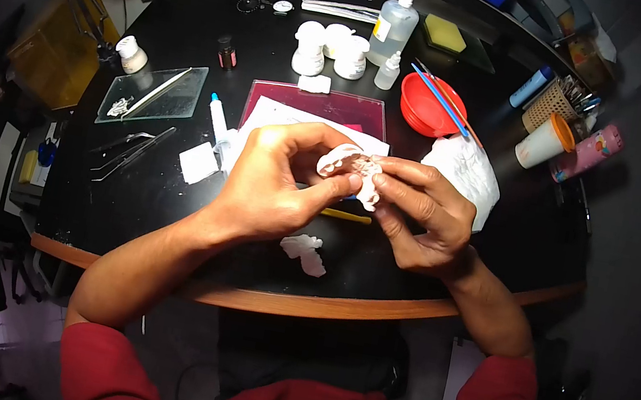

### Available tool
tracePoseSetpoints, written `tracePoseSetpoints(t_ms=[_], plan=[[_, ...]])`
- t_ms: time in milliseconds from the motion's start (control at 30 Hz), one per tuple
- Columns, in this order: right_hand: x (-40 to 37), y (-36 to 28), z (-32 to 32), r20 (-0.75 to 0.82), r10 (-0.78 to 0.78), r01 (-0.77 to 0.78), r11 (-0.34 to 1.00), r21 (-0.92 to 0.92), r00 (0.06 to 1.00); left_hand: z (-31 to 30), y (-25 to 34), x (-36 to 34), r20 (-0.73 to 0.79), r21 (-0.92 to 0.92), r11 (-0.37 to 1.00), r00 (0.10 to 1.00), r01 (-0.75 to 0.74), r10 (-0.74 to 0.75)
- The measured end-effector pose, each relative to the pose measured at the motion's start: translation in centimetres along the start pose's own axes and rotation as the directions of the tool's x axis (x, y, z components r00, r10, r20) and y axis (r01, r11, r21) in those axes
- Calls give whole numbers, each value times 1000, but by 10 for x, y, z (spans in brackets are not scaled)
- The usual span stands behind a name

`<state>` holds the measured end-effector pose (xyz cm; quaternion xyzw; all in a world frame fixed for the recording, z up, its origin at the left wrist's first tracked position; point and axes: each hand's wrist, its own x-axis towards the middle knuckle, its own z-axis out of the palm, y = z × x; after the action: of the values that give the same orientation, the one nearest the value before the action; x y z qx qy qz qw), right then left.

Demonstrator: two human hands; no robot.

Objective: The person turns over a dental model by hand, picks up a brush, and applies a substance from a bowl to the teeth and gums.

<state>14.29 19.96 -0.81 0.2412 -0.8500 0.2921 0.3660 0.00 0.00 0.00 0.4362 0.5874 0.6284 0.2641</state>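
Between both hands, above the black table, is a white dental cast [336, 158] with an arch of tooth shapes. My left hand [266, 178] is closed on its left side, thumb pressed against the inner curve. On the other side, fingers and thumb of my right hand [427, 214] grip the cast's right end. Part of the cast is hidden by the fingers. Under the hands lie a white paper sheet [268, 117] and a yellow stick-like thing [346, 216]. A crumpled white tissue [305, 253] rests nearer the table's front edge.
On the left are a glass slab [172, 101], tweezers [127, 155] and a syringe [217, 117]. White jars [308, 58], a squeeze bottle [394, 28] and a red bowl [411, 113] stand behind. A white cloth [465, 173] and a cup [537, 147] are right.
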Motion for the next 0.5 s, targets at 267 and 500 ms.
tracePoseSetpoints(t_ms=[267,500], plan=[[-13,5,9,-61,232,-210,945,252,971,9,-14,2,24,-97,994,999,-41,43],[-13,5,8,-68,177,-161,968,192,982,7,-19,3,50,-40,999,999,1,1]])
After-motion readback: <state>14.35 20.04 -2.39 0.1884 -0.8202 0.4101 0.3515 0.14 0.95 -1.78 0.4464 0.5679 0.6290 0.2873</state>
